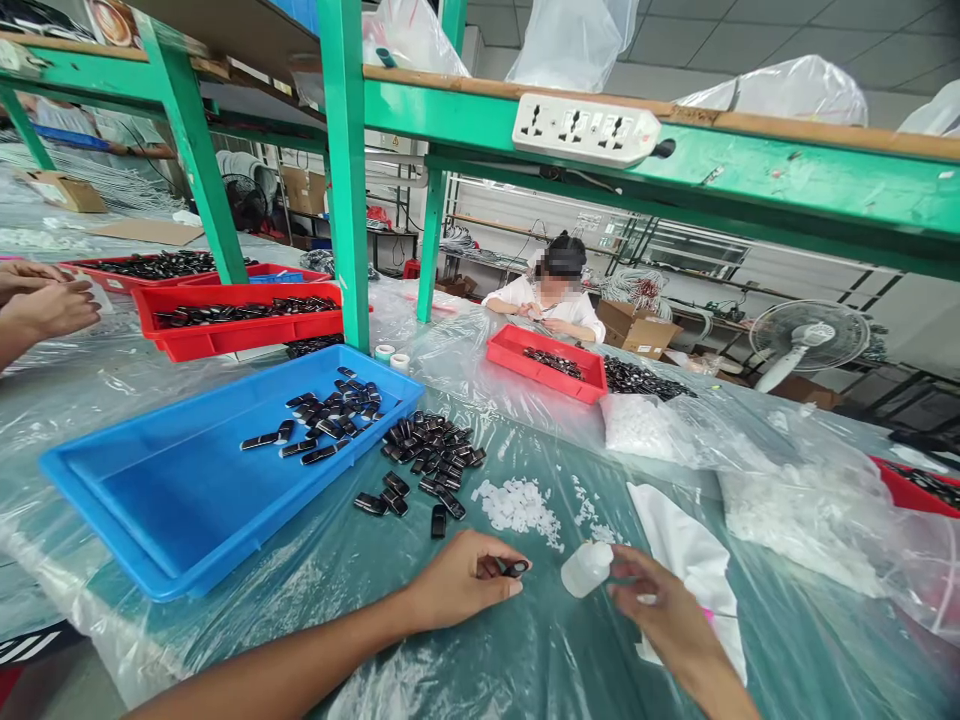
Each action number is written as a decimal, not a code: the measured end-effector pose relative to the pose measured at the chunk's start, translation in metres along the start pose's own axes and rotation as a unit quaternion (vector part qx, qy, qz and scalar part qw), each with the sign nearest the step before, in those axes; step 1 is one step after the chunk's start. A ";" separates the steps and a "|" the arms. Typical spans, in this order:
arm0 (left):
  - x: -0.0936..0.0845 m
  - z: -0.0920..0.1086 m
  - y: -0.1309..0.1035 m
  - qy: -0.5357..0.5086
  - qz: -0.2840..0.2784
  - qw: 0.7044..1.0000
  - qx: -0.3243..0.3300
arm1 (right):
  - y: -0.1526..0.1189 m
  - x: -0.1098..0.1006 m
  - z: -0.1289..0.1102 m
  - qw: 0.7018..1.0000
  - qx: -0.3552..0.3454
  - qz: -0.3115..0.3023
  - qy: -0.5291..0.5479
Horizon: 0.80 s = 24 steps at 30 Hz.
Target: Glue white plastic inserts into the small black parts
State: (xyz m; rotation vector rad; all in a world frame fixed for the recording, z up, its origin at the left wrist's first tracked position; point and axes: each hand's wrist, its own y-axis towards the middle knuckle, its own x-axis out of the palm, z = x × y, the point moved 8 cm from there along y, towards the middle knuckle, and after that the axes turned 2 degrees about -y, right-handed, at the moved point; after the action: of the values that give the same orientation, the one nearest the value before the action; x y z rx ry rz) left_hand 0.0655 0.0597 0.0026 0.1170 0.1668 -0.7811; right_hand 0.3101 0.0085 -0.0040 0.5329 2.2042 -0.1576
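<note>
Low over the table, my left hand point(469, 585) is closed around a small black plastic piece point(516, 568) with a round end showing; the fingers hide the rest. To its right, a small white plastic bottle point(583, 572) leans with its cap end toward my right hand point(660, 610), whose fingertips close on that end. A small whitish spot shows among the right fingers, too small to name. Behind my hands lie a heap of small white pieces point(521, 510) and a pile of black plastic pieces point(435, 450). A white cloth point(686, 540) lies beside my right hand.
A blue tray point(195, 500) with black pieces stands at left. Red bins point(240, 325) are behind it. A co-worker point(551, 290) sits across by another red bin point(547, 368); another person's hands point(52, 300) show far left. Green shelf posts point(345, 180) rise ahead. Bags point(810, 520) lie right.
</note>
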 end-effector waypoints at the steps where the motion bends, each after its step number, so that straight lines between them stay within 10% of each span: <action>1: 0.001 0.000 0.000 0.000 -0.006 1.000 -0.001 | 0.004 -0.008 0.012 1.000 0.016 -0.001 -0.018; 10: 0.009 0.005 -0.005 0.006 -0.060 0.998 0.011 | 0.023 -0.044 0.075 0.973 0.115 0.053 -0.191; 18: 0.013 0.012 -0.009 -0.009 -0.085 0.996 0.019 | 0.009 -0.066 0.049 0.952 0.134 0.131 -0.243; 24: 0.013 0.010 -0.009 -0.008 -0.086 0.996 0.035 | -0.031 -0.096 -0.020 0.939 0.071 0.327 -0.080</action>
State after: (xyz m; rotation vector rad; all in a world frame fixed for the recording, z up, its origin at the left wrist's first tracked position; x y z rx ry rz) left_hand 0.0693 0.0424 0.0095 0.1648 0.1343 -0.9600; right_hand 0.3354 -0.0445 0.0805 1.2546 1.7584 -0.0011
